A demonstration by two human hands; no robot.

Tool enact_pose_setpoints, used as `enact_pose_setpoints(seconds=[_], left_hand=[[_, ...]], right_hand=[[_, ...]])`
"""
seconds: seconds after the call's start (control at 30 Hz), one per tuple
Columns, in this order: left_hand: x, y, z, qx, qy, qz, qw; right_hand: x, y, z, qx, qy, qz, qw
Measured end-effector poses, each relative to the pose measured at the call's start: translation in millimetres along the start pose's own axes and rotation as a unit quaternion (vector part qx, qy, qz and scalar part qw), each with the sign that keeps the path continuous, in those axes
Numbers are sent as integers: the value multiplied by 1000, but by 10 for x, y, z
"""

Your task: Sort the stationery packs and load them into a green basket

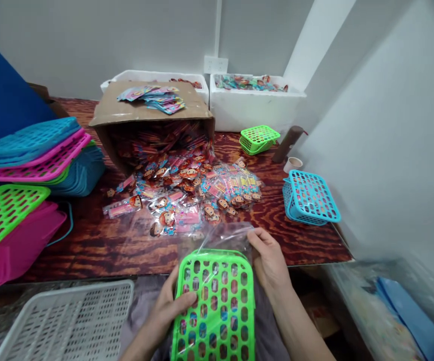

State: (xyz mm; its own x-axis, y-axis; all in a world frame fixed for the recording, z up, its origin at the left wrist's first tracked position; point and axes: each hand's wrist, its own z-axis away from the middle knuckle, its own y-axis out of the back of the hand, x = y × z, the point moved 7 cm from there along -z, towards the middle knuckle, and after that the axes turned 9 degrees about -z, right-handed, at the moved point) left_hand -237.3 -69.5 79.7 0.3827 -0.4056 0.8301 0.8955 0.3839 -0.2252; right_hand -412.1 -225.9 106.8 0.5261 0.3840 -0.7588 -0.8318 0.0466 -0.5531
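Note:
A green plastic basket (214, 306) with a slotted lid stands in front of me at the table's edge, inside a clear plastic bag (232, 232). Colourful small packets show through its slots. My left hand (172, 306) grips the basket's left side, thumb lying on the lid. With fingers pinched together, my right hand (271, 253) holds the bag's open end at the upper right. Just beyond lies a heap of cartoon-figure packets (190, 185) in clear wrappers.
An open cardboard box (151, 108) spills packets onto the wooden table (142, 255). White foam boxes (254, 108) stand behind. Filled green (259, 139) and blue baskets (310, 198) sit right, near a paper cup (293, 164). Stacked baskets (36, 155) rise left; a white crate (70, 321) is below.

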Motion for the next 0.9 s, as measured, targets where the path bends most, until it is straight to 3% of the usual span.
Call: enact_pose_setpoints(seconds=[0.1,0.2,0.27,0.33,0.43,0.5,0.63,0.73,0.83,0.9], left_hand=[[22,-17,-22,1,-10,-4,1000],[24,-43,-54,-17,-14,-9,1000],[-8,-30,-60,-21,-5,-3,1000],[-50,4,-40,-19,-2,16,1000],[-130,24,44,-32,-7,45,998],[-219,-4,127,-50,0,59,997],[-492,-160,312,-114,53,89,988],[-579,-231,382,-152,47,120,980],[-449,-237,290,-158,15,65,985],[-220,-281,109,-157,-13,8,987]], right_hand=[[-215,33,-47,38,125,65,989],[-280,178,-41,91,160,26,983],[-143,265,46,89,117,-24,989],[145,287,242,41,15,-46,998],[614,331,725,-1,-151,-56,987],[784,394,1025,9,-209,-38,977],[883,516,1404,42,-258,-7,965],[883,585,1511,58,-267,-7,962],[809,538,1385,54,-267,3,962],[680,427,1132,44,-243,3,969]])
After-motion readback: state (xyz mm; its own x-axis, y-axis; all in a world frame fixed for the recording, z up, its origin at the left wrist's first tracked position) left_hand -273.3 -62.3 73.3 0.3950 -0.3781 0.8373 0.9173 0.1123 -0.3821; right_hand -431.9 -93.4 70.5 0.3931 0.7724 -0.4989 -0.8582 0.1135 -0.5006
